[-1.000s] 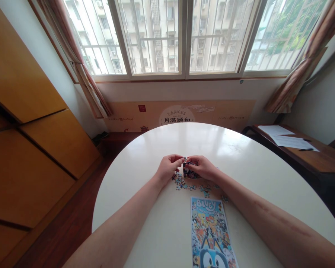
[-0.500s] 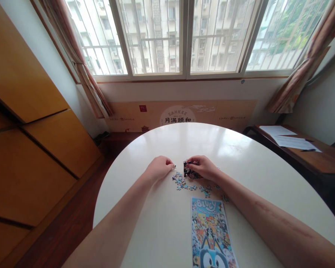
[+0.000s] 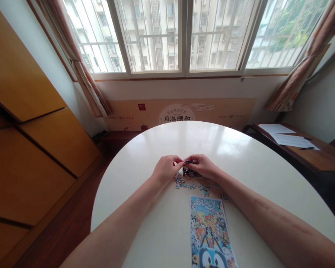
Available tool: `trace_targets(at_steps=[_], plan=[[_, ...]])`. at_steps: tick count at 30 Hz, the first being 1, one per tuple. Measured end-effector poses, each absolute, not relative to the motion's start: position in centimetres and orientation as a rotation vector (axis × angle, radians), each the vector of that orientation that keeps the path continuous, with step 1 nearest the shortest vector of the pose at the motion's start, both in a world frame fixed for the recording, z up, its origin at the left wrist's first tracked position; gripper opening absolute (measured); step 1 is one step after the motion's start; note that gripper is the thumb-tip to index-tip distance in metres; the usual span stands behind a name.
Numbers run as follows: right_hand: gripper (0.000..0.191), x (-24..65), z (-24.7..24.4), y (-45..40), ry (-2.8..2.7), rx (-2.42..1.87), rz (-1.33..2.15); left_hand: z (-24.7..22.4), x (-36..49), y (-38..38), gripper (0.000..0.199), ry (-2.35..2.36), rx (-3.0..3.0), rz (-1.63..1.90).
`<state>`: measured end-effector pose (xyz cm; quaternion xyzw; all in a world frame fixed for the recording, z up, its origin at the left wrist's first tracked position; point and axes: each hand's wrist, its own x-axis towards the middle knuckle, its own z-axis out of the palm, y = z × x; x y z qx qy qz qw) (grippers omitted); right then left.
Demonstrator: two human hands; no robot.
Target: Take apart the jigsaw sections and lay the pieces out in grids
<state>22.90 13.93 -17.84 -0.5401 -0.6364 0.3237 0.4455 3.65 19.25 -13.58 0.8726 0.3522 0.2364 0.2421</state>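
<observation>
My left hand [image 3: 167, 167] pinches a small puzzle piece, mostly hidden by its fingers, at the left upper corner of a dark joined puzzle section [image 3: 188, 171]. Closed on that section from the right is my right hand [image 3: 203, 166], its fingertips nearly meeting those of my left. Loose light-blue puzzle pieces [image 3: 181, 182] lie scattered just below, and more of them reach under my right wrist. Nearer to me a colourful picture sheet [image 3: 210, 227] with a blue dog lies flat on the white table.
The round white table [image 3: 145, 230] extends around both arms. Behind it are a window and a printed box panel [image 3: 231, 108]. At the right, a brown side table [image 3: 331, 156] holds papers [image 3: 293, 140] and pens. Wooden cabinets [image 3: 44, 163] stand at the left.
My left hand has moved right, bringing its piece from beside the dark section to its upper left corner. My right hand stays on the section. The view has shifted slightly.
</observation>
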Motion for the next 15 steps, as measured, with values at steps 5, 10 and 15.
trace_targets(at_steps=[5,10,15], plan=[[0.019,22.8,-17.8,13.8,-1.588,-1.288,0.827,-14.4,4.0,19.4,0.019,0.969,2.292,0.703],[0.019,22.7,-17.8,13.7,-1.603,-1.309,0.797,-13.9,3.8,19.7,0.022,0.966,2.215,0.694],[0.023,22.8,-18.1,13.9,-1.565,-1.317,0.837,-11.9,2.1,20.6,0.026,1.018,2.312,0.484]])
